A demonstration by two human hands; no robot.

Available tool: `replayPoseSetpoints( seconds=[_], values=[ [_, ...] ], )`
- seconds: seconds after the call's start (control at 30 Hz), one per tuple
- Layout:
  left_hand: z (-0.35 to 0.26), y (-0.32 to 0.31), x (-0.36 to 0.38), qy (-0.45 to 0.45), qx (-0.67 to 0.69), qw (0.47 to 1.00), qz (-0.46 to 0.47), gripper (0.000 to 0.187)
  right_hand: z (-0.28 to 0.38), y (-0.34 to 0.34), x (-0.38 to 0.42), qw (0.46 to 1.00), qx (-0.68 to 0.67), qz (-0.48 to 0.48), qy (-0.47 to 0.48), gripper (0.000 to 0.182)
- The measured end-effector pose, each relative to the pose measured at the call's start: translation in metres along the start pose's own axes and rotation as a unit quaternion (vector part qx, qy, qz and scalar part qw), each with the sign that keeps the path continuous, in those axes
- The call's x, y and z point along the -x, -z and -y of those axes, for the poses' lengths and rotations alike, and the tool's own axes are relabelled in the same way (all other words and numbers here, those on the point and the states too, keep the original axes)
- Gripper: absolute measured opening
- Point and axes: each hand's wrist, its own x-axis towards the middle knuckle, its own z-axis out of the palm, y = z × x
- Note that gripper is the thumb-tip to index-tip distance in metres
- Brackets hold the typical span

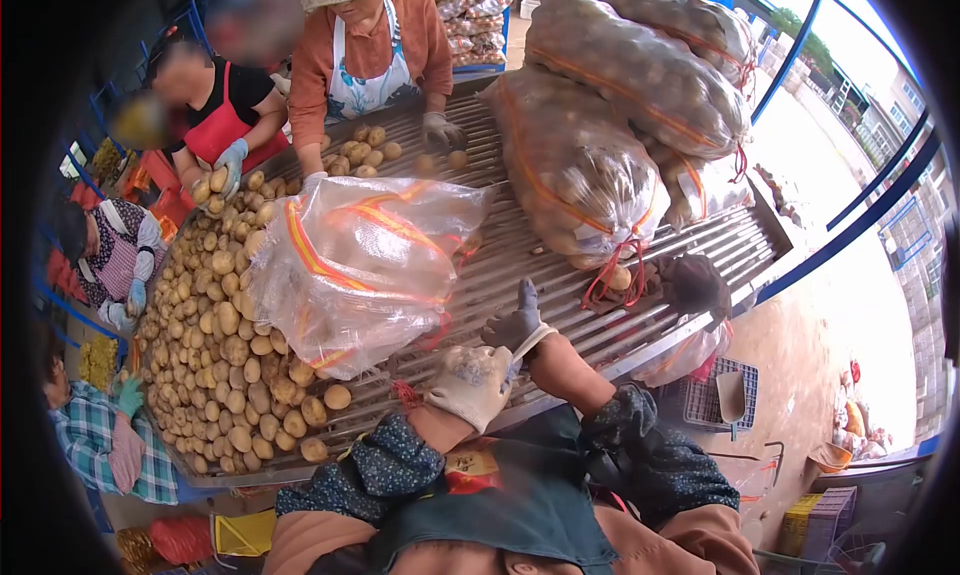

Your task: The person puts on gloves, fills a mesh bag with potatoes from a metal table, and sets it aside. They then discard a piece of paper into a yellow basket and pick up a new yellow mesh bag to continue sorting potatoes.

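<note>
My left hand (468,385), in a soiled white work glove, is closed on the stretched white cuff (532,341) of the glove on my right wrist. My right hand (515,323) wears that dark grey-coated glove. Its thumb points up, apart from the fingers, and nothing is in it. Both hands are over the near edge of a slatted metal table (480,250). Left of them lies a crumpled clear plastic bag (365,265) with orange stripes. A large heap of potatoes (225,345) spreads beyond and beside the bag.
Filled potato sacks (580,165) are stacked at the table's right, one tied with red string. A dark cloth (690,285) lies near them. Across the table a person in an apron (375,60) handles potatoes; other workers line the left side. A crate (715,395) with a scoop stands below right.
</note>
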Motion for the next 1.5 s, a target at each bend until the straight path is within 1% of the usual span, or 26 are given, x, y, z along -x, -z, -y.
replayPoseSetpoints(
  seconds=[0.03,0.07,0.1,0.13,0.3,0.4,0.5,0.53,0.63,0.67,0.77,0.8,0.83,0.9,0.93,1.07,1.1,1.17,1.23,1.27,1.3,1.33,1.37,1.43,1.47,1.5],
  values=[
    [-0.006,-0.003,-0.001,0.014,-0.048,0.997,0.052,0.019,-0.004,0.003,0.009,1.0,0.001,-0.007,-0.004,0.04],
    [-0.015,-0.009,-0.001,0.008,-0.047,0.997,0.053,0.019,-0.01,0.004,0.02,0.939,-0.303,-0.064,-0.147,0.039],
    [-0.025,-0.015,0.0,0.024,-0.022,0.997,0.068,0.02,-0.017,0.002,0.031,0.767,-0.572,-0.112,-0.268,0.037],
    [-0.034,-0.019,0.0,0.04,0.001,0.996,0.085,0.022,-0.023,-0.004,0.034,0.695,-0.676,-0.159,-0.185,0.034],
    [-0.076,-0.028,-0.011,0.033,0.07,0.991,0.109,0.022,-0.001,0.022,0.042,0.515,-0.774,-0.328,-0.168,0.033],
    [-0.089,-0.023,-0.019,-0.014,0.132,0.99,0.04,0.02,-0.025,0.016,0.053,0.584,-0.715,-0.369,-0.103,0.03],
    [-0.097,-0.032,-0.022,-0.064,0.116,0.991,0.002,0.02,-0.036,0.005,0.068,0.669,-0.659,-0.285,-0.191,0.036],
    [-0.1,-0.035,-0.02,-0.092,0.107,0.99,0.004,0.021,-0.047,0.001,0.069,0.731,-0.628,-0.241,-0.115,0.04],
    [-0.1,-0.042,-0.014,-0.112,0.089,0.99,-0.008,0.02,-0.058,-0.018,0.055,0.662,-0.701,-0.25,-0.089,0.04],
    [-0.102,-0.037,-0.013,-0.105,0.094,0.99,0.001,0.022,-0.122,-0.055,0.053,0.877,-0.458,-0.141,0.036,0.04],
    [-0.1,-0.035,-0.007,-0.091,0.082,0.992,0.023,0.025,-0.087,-0.004,0.059,0.948,-0.316,-0.044,0.016,0.048],
    [-0.099,-0.035,-0.004,-0.088,0.067,0.993,0.038,0.026,-0.08,-0.015,0.047,0.872,-0.448,-0.19,-0.047,0.041],
    [-0.098,-0.035,-0.002,-0.085,0.065,0.994,0.035,0.026,-0.076,-0.018,0.046,0.873,-0.449,-0.186,-0.044,0.041],
    [-0.096,-0.034,0.003,-0.09,0.078,0.992,0.046,0.029,-0.064,-0.02,0.049,0.902,-0.242,-0.297,-0.199,0.041],
    [-0.097,-0.034,0.006,-0.088,0.077,0.992,0.045,0.029,-0.067,-0.024,0.046,0.934,-0.077,-0.312,-0.155,0.034],
    [-0.085,-0.035,0.014,-0.023,0.108,0.993,0.04,0.028,-0.052,-0.023,0.04,0.954,0.029,-0.258,-0.147,0.036],
    [-0.081,-0.032,0.014,0.005,0.112,0.993,0.022,0.027,-0.045,-0.021,0.038,0.944,-0.203,-0.239,-0.1,0.043],
    [-0.073,-0.022,0.014,0.005,0.105,0.994,0.008,0.027,-0.033,-0.02,0.033,0.768,-0.62,-0.159,0.004,0.06],
    [-0.072,-0.02,0.017,0.005,0.102,0.995,-0.005,0.026,-0.032,-0.016,0.029,0.801,-0.587,-0.112,-0.03,0.063],
    [-0.073,-0.023,0.02,-0.027,0.11,0.994,-0.002,0.025,-0.03,-0.013,0.024,0.957,-0.272,-0.046,-0.091,0.063],
    [-0.073,-0.024,0.022,-0.06,0.116,0.991,0.002,0.024,-0.027,-0.012,0.019,0.987,0.077,0.024,-0.137,0.064],
    [-0.072,-0.024,0.023,-0.066,0.109,0.992,-0.002,0.024,-0.026,-0.014,0.014,0.988,0.077,0.025,-0.135,0.064],
    [-0.069,-0.024,0.025,-0.065,0.109,0.992,-0.003,0.024,-0.027,-0.019,0.008,0.965,-0.184,-0.037,-0.182,0.057],
    [-0.064,-0.025,0.027,-0.069,0.102,0.992,0.009,0.026,-0.031,-0.027,-0.001,0.711,-0.645,-0.149,-0.237,0.046],
    [-0.062,-0.025,0.029,-0.068,0.105,0.992,0.008,0.026,-0.032,-0.031,-0.004,0.711,-0.644,-0.149,-0.239,0.046],
    [-0.062,-0.021,0.031,-0.052,0.106,0.993,0.028,0.027,-0.032,-0.034,-0.008,0.943,-0.314,-0.078,-0.085,0.041]
  ],
)
